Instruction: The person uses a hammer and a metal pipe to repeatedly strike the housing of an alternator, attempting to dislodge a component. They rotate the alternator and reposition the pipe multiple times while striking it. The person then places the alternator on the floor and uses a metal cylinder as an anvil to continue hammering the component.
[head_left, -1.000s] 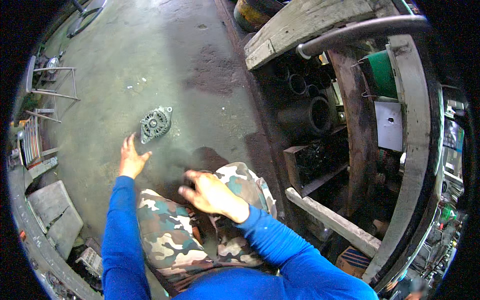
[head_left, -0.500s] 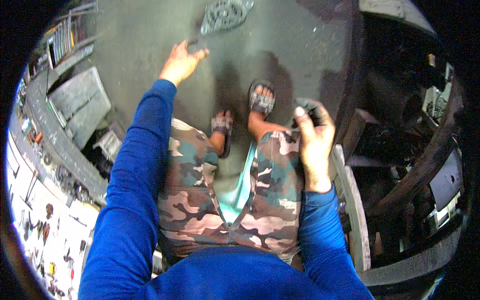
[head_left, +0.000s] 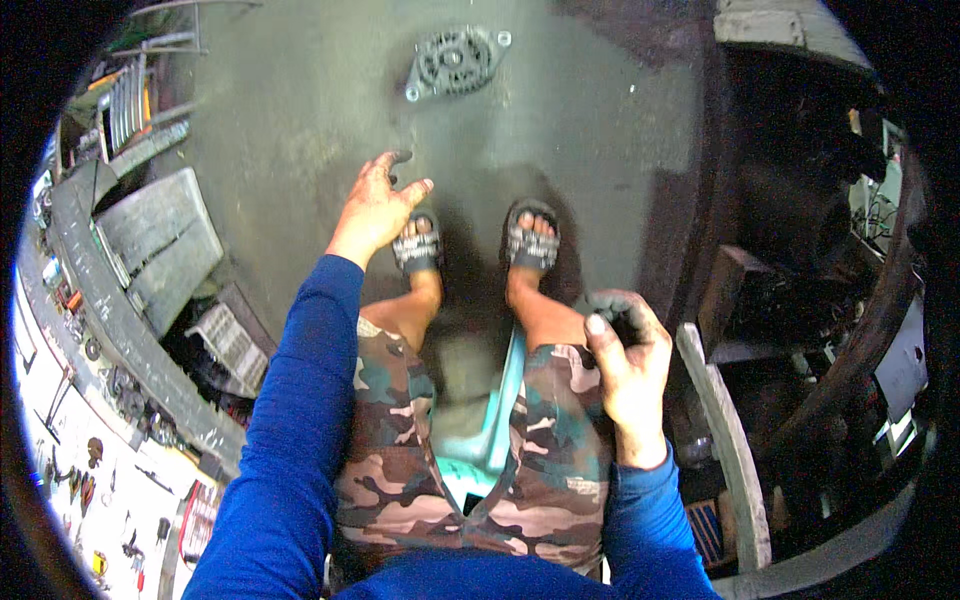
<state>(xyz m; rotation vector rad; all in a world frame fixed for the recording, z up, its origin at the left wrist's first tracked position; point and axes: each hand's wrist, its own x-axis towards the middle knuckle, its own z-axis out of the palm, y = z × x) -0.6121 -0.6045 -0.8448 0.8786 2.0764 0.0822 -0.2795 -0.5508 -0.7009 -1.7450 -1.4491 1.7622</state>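
Observation:
My left hand [head_left: 377,207] hangs out in front over the floor, fingers spread and holding nothing. Beyond it, a round metal alternator end cover [head_left: 453,61] lies on the floor, with vent slots and two bolt ears; neither hand touches it. My right hand [head_left: 632,360] is beside my right knee, its blackened fingers curled in toward the thumb. Whatever those fingers may enclose is hidden. Both feet, in dark sandals [head_left: 533,238], rest on the floor between the hands and the cover.
A turquoise plastic seat [head_left: 490,445] shows between my legs. At the left, a grey panel [head_left: 160,235] leans by a cluttered bench [head_left: 95,300], with tools on a white board [head_left: 110,500]. Wooden beams [head_left: 725,445] and dark shelving stand at the right.
The alternator end cover appears lower in the view. My left foot now stands level with the right one. Both hands sit lower in the picture; the left stays open, the right curled.

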